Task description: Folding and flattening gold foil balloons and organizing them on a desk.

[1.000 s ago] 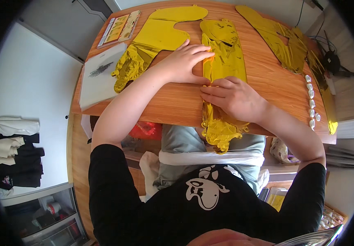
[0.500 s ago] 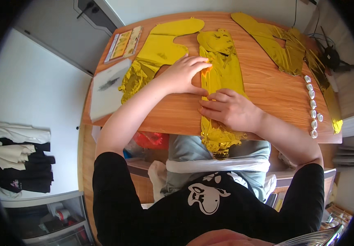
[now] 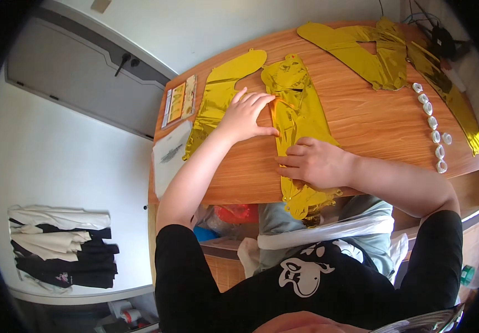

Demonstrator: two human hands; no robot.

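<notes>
Single head-worn fisheye, close above, steeply down onto wooden table (image 3: 372, 127)

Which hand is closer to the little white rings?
The right hand. It presses on the gold balloon in the middle of the table, with the white rings off to its right. The left hand lies farther away, on the balloon's other side.

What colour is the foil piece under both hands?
Shiny gold; the foil piece shows best in the head view, under the left hand and right hand.

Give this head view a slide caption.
Both hands, left hand and right hand, press a flat gold foil balloon on a wooden table.
</notes>
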